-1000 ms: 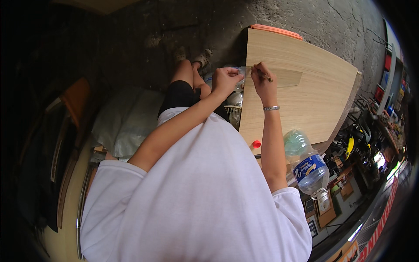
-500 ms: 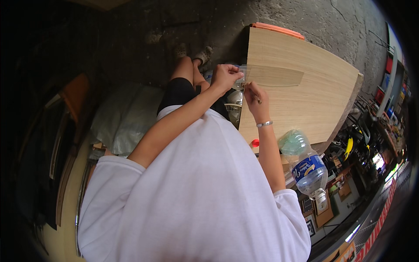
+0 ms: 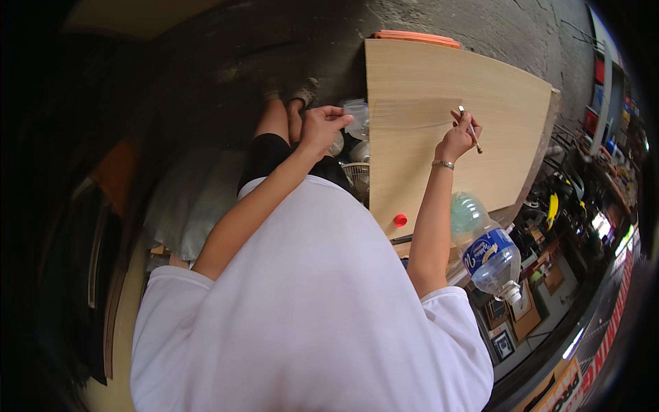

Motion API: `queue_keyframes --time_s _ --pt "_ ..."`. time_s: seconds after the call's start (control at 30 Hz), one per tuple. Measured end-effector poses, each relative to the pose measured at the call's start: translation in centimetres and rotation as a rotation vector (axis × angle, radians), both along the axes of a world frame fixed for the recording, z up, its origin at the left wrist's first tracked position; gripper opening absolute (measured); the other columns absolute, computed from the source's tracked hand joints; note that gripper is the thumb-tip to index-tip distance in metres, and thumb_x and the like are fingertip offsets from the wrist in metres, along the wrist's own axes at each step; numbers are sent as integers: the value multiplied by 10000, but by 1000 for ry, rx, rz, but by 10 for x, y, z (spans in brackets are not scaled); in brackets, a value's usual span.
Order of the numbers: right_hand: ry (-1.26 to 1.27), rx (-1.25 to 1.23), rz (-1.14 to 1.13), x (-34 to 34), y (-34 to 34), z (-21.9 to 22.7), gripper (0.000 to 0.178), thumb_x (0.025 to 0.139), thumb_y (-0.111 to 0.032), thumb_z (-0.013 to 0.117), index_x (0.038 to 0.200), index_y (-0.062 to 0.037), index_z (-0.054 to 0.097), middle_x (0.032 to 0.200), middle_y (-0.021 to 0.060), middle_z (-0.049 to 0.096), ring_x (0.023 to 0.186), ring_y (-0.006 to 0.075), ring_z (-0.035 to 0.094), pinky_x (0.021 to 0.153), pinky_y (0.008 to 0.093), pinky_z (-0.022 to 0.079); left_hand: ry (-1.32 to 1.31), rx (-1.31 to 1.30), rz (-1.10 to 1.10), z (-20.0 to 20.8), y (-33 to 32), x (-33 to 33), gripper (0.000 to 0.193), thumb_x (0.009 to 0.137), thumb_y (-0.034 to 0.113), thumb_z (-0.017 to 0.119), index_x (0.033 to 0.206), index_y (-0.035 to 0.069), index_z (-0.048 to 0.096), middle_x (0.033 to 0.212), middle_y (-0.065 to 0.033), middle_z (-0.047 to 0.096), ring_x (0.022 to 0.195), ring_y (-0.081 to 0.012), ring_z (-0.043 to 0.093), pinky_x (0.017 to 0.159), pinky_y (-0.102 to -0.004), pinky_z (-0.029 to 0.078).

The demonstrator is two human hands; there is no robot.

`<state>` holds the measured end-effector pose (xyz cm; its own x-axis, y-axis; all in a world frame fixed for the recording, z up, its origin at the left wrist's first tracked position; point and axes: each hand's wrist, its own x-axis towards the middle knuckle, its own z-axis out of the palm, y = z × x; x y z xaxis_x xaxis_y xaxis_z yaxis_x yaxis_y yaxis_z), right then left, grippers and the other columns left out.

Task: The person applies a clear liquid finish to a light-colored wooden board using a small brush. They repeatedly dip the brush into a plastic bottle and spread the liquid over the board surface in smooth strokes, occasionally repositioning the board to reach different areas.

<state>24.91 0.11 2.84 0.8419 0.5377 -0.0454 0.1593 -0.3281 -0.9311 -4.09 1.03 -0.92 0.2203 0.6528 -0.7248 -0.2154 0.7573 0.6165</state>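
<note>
My left hand (image 3: 325, 130) is closed, thumb against fingers, on the end of a clear plastic strip (image 3: 357, 118) just off the left edge of a light wood-grain board (image 3: 412, 165). The strip's far part seems to reach over the board, faint and hard to make out. Over the right part of the board, my right hand (image 3: 456, 142) grips a slim pen-like tool (image 3: 478, 142), with a pale tip at one end and a brownish end at the other. A red bottle cap (image 3: 400, 220) lies near the board's front edge.
A large clear plastic bottle (image 3: 495, 264) with a blue label lies beside my right forearm, against a greenish clear piece (image 3: 469, 214). Orange material (image 3: 419, 38) shows behind the board. Left of the board are a slatted basket (image 3: 358, 177) and clear plastic pieces. Clutter fills the right side.
My right hand has moved right and slightly away, off the board's left edge, with the tool in it. My left hand has shifted a little left, still holding the plastic strip.
</note>
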Motion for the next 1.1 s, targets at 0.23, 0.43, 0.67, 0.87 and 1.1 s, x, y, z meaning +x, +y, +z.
queue_keyframes --time_s 0.23,0.43,0.67,0.87,1.1 --pt "81 -49 -73 42 4 -10 95 973 -97 544 968 -17 493 892 125 672 791 187 690 772 299 536 -13 -17 -6 -1 4 13 232 799 27 781 984 -74 683 913 -84 712 807 -108 654 742 -217 516" --pt "34 -61 -46 33 5 -12 92 968 -92 542 964 -14 493 876 118 665 759 184 685 763 296 543 127 -13 -67 -4 5 23 247 791 35 788 990 -71 688 894 -85 713 784 -113 656 723 -219 515" --pt "43 -83 -16 23 3 -13 93 974 -88 551 986 -5 513 890 136 691 776 196 701 745 293 550 250 -12 -87 -8 -2 27 272 779 62 801 981 -86 694 901 -106 719 784 -127 664 708 -230 517" --pt "-61 -115 56 15 2 -6 107 975 -95 560 995 8 542 866 117 684 756 177 690 736 281 547 313 18 -99 -7 -7 37 299 772 62 805 999 -97 690 918 -123 724 792 -136 677 717 -227 528" --pt "-81 -237 718 -44 8 18 78 952 -64 616 980 9 614 825 70 690 717 119 676 583 230 516 83 36 19 -12 -7 31 292 774 48 796 1009 -91 693 913 -119 729 786 -119 669 710 -227 524"
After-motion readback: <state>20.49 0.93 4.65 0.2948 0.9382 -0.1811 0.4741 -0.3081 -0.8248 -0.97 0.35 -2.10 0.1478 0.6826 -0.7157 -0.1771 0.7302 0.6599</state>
